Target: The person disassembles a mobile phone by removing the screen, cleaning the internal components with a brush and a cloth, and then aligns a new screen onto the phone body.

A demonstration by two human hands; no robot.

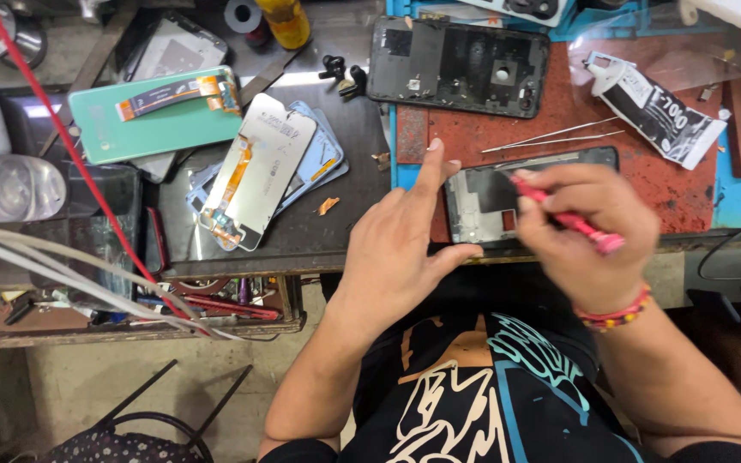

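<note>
1. Right hand (pixel 589 236) grips a pink tool (pixel 569 219), fingers closed around the handle; the tip points toward the upper left and lies over the phone frame (pixel 490 204).
2. Left hand (pixel 400 249) holds nothing: fingers spread loosely, forefinger stretched up over the red mat (pixel 636 163), thumb pressed along the frame's lower left edge.
3. The frame lies open-side up at the near edge of the mat, between the two hands, partly hidden by the right one.
4. Tweezers (pixel 555 137) lie on the mat just beyond the frame, apart from it.
5. A black glue tube (pixel 658 107) lies farther right on the mat.
6. A dark back cover (pixel 458 67) lies beyond the mat's far left corner.
7. Well to the left, a white screen panel (pixel 259 167) with an orange flex strip lies on top of a blue panel; a green cover (pixel 160 116) lies behind them.
8. A red cable (pixel 70 141) crosses the left side of the bench.
</note>
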